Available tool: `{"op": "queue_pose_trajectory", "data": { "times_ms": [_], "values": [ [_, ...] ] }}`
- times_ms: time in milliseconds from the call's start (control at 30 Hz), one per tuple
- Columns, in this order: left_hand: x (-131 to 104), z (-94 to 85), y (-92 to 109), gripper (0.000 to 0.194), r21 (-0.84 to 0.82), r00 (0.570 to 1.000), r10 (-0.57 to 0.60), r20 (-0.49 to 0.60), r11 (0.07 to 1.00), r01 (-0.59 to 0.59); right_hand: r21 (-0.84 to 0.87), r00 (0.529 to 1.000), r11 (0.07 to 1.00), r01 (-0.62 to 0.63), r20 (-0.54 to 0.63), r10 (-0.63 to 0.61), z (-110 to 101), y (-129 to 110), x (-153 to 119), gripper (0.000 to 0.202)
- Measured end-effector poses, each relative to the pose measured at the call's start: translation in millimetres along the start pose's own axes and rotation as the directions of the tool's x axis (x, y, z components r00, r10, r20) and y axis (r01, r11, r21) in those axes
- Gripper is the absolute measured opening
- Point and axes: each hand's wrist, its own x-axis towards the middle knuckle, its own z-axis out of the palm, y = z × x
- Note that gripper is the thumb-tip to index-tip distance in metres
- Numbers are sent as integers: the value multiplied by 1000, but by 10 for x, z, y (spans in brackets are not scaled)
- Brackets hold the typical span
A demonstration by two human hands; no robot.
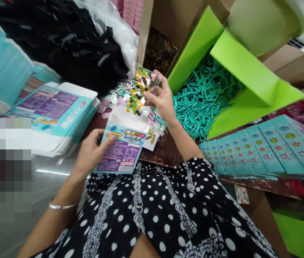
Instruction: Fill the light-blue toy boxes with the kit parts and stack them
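Observation:
My left hand (90, 152) grips a flat teal and purple box (123, 152) by its left edge, thumb across the printed front. The box's white top flap stands raised at its far end. Just above that flap, my right hand (160, 98) pinches a clear plastic bag (140, 89) filled with small green, orange, black and white pieces. A small printed card (151, 139) lies beside the box on the dark table. Behind the box, small pink and mint packets (116, 96) are scattered, partly hidden by the bag.
Flat teal boxes (60, 104) are stacked at left, below a heap of black pieces (87, 46). A green-lined carton (194, 50) holds many teal sticks (200, 93). Filled teal boxes (259, 147) stand in a row at right. A brown carton (142, 32) stands at the back.

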Motion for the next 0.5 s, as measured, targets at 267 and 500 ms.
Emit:
{"op": "queue_pose_trajectory", "data": {
  "times_ms": [267, 500],
  "values": [
    [-180, 120, 82, 48, -158, 992, 65, -105, 984, -81, -63, 936, 994, -94, 335, 109, 202, -364, -608, 58],
    [-247, 183, 98, 50, -109, 993, 94, -73, 989, -102, -308, 952, 940, 149, 301, -52, -92, -653, -560, 25]
  ]
}}
